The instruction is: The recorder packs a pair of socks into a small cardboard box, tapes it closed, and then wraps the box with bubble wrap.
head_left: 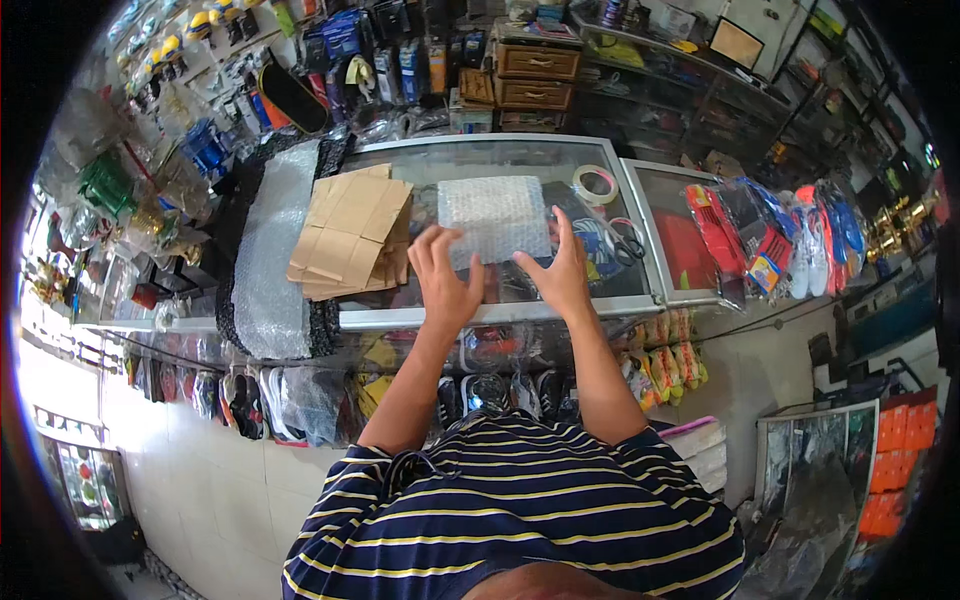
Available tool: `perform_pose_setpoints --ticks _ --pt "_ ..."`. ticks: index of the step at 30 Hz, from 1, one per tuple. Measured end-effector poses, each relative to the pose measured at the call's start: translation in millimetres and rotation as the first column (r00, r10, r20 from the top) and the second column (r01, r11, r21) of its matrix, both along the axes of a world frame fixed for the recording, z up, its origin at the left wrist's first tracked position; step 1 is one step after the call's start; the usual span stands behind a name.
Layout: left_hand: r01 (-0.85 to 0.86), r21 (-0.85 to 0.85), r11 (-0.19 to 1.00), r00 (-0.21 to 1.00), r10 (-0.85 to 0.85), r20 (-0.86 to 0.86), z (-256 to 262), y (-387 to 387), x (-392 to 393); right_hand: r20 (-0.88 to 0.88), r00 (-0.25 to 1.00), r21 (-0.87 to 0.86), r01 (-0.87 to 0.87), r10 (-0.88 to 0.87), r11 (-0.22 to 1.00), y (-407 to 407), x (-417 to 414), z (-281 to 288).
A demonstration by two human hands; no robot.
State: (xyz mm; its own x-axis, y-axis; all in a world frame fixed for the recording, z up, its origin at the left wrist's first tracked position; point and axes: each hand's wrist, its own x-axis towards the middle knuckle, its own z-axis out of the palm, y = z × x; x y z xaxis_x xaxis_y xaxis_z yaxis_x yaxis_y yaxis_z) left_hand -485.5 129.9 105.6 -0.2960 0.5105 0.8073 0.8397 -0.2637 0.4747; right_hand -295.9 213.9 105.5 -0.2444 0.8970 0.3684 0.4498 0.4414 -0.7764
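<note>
On the glass display counter [375, 311] lies a flat rectangular bundle of bubble wrap [493, 210]; what it wraps, if anything, cannot be made out. My left hand [444, 274] hovers by its near left corner, fingers spread and slightly blurred. At its near right side is my right hand [559, 266], thumb and fingers apart, with nothing between them. Both hands seem just off the bundle, though a light touch cannot be ruled out. A roll of tape [595, 185] lies beyond the right hand, and scissors [626, 240] with dark handles rest to its right.
Left of the bundle are stacked cardboard sheets [349, 229], then a long strip of bubble wrap [274, 247] over a dark textured mat. Packaged red goods [716, 229] and insoles [821, 240] sit at the right end. Wooden drawers [536, 75] stand behind; shoes [244, 401] line the counter's front.
</note>
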Motion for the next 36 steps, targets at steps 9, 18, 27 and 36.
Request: perform_pose_setpoints --ticks 9,18,27,36 --pt "0.591 -0.162 0.790 0.793 -0.606 -0.059 6.3 37.0 82.8 0.153 0.957 0.336 0.183 -0.245 0.924 13.2 77.3 15.2" --pt "0.600 -0.365 0.712 0.787 -0.607 0.109 -20.1 101.9 130.6 0.039 0.899 0.292 0.407 -0.436 0.866 48.2 134.2 -30.1" --pt "0.419 -0.563 0.712 0.865 -0.502 0.009 -4.6 119.8 144.8 0.076 0.903 0.178 0.406 -0.423 0.897 43.6 131.0 -23.3" --pt "0.488 -0.417 0.767 0.850 -0.525 0.028 -18.3 128.6 142.8 0.045 0.909 0.153 0.403 -0.413 0.902 37.6 122.8 -15.9"
